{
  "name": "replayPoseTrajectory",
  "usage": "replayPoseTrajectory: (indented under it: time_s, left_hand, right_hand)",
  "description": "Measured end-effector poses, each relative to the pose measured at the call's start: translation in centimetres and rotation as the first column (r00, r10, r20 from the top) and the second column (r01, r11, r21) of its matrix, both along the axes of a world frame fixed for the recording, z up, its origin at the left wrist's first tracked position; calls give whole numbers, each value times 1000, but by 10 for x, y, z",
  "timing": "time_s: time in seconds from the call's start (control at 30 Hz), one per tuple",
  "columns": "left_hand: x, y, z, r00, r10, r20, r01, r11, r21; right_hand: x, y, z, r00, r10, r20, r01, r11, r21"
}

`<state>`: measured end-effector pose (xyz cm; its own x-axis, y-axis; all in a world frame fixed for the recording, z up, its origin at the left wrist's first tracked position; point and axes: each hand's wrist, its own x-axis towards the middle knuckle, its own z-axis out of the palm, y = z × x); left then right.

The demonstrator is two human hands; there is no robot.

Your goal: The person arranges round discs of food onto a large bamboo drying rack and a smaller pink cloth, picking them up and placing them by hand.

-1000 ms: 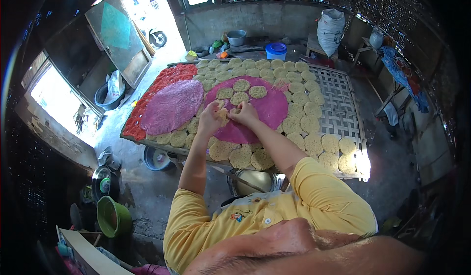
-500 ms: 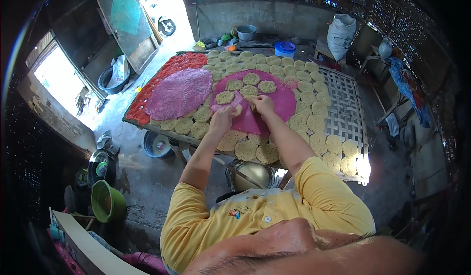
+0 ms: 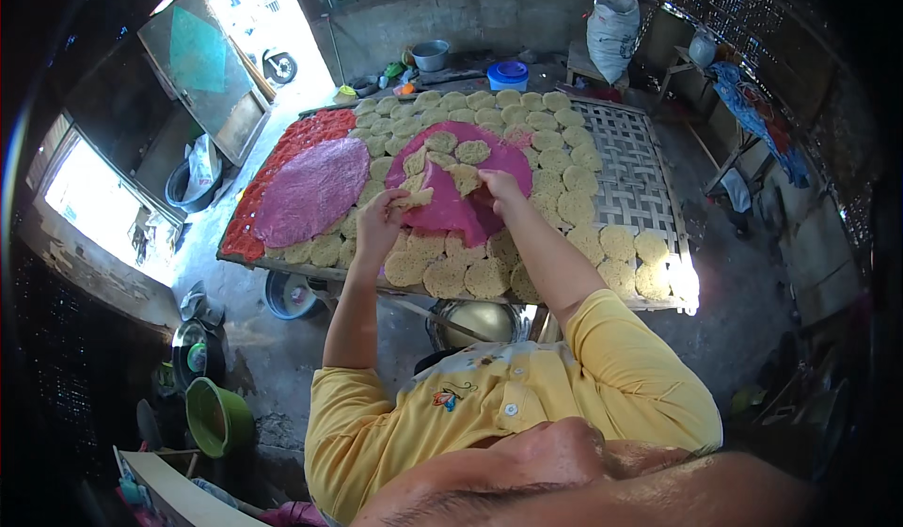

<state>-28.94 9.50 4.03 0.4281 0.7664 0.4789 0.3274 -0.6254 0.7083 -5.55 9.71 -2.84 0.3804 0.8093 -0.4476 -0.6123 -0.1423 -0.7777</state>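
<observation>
A round magenta sheet (image 3: 453, 221) lies crumpled on a woven rack, with its middle lifted into folds. Grainy pale yellow round crackers rest on it, one of them (image 3: 472, 152) near its far side. My left hand (image 3: 379, 221) is closed at the sheet's near left, pinching a bent cracker (image 3: 414, 199). To the right, my right hand (image 3: 503, 191) has its fingers closed on the edge of another cracker (image 3: 465, 179). Whether either hand also grips the sheet is hidden.
Rows of similar crackers (image 3: 576, 209) cover much of the woven rack (image 3: 616, 151). A second pink sheet (image 3: 315, 188) lies left, beside a red grainy layer (image 3: 303, 134). Beneath stand a blue basin (image 3: 290, 294) and a metal pan (image 3: 480, 323); a green bucket (image 3: 218, 417) is at lower left.
Both hands have drawn crackers up off the sheet, and my left hand has moved left. The sheet's middle has risen into folds. The whole view has shifted slightly.
</observation>
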Motion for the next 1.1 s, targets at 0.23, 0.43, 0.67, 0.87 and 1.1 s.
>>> replayPoseTrajectory:
  time_s: [0.23,0.43,0.67,0.87,1.1]
  left_hand:
    - [-26,12,19,965,-27,263,60,991,-121]
    - [-43,12,26,829,8,559,219,916,-337]
    - [-8,19,0,669,-109,735,710,387,-588]
    - [-21,28,1,514,-13,858,807,347,-478]
    - [-32,25,-1,520,-5,854,804,342,-487]
  right_hand:
    - [-28,13,-4,882,79,465,-90,996,2]
    - [-47,13,-4,124,99,987,-141,987,-82]
    - [-45,15,1,44,272,961,66,959,-275]
    - [-71,17,5,-52,315,948,175,937,-302]
    - [-54,32,21,295,617,730,-54,773,-632]
